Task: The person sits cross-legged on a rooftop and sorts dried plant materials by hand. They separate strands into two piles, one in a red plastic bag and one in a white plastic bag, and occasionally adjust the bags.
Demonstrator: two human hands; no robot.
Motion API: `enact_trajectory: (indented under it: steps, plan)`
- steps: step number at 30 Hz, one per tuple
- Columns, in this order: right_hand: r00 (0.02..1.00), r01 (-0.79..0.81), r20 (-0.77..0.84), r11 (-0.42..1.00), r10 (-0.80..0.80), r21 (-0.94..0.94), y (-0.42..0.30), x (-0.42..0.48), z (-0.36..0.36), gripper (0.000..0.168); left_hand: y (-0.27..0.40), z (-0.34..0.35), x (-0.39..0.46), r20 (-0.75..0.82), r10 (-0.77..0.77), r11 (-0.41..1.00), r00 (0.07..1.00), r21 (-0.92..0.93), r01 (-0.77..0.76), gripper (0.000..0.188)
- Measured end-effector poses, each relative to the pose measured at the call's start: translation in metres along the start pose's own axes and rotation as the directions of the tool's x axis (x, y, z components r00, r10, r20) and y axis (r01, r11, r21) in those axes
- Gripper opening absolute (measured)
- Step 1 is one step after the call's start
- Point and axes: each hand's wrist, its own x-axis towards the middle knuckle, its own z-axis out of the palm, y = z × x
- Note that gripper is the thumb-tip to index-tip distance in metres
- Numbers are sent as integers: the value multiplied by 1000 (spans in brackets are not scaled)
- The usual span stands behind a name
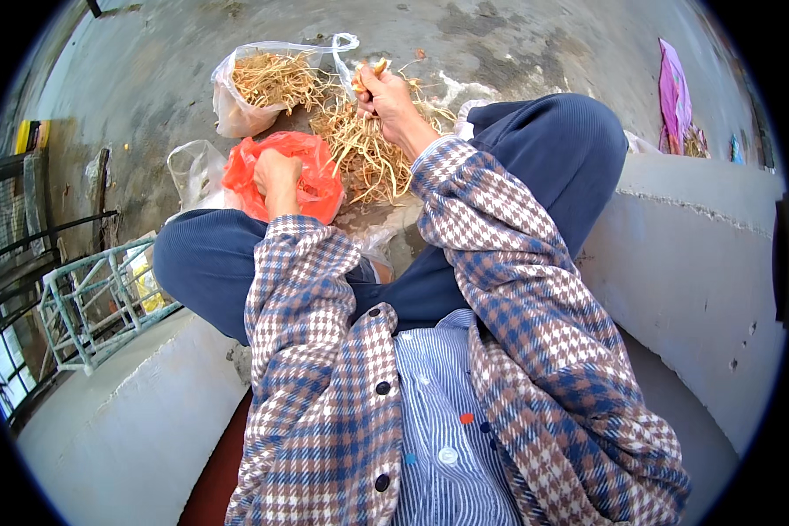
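My right hand is closed around some orange-yellow pieces, whose exact kind I cannot make out. It is above a loose pile of long, thin, straw-coloured roots or stalks on the ground. My left hand is curled into the mouth of a red plastic bag. Its fingertips are hidden, so whether they grip anything is unclear. Beyond the red bag, a clear plastic bag stands with its mouth open, stuffed with similar dry roots or stalks.
A whitish plastic bag lies left of the red one. Grey concrete ledges flank my seat. A pale green metal rack stands at the left, and pink cloth or plastic lies far right. The concrete floor has damp patches.
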Motion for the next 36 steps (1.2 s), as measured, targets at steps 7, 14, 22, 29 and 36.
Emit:
enact_trajectory:
  steps: [7,14,22,29,36]
  plan:
    - [998,55,-22,983,-60,-174,19,4,4,25,0,20,12,-54,310,831,949,-470,-298,35]
    - [996,74,-22,940,-86,-334,33,5,-6,23,52,-6,-20,-76,577,115,813,-978,-173,19]
    - [987,123,-70,959,-146,-256,34,3,-4,22,63,-4,-31,-84,589,84,804,-983,-164,21]
    - [991,134,29,900,-134,-414,34,0,1,24,55,4,-15,-91,491,-73,867,-995,-63,18]
    - [972,159,-15,705,-234,-691,42,6,-9,30,60,2,-21,-56,520,11,852,-997,-72,16]
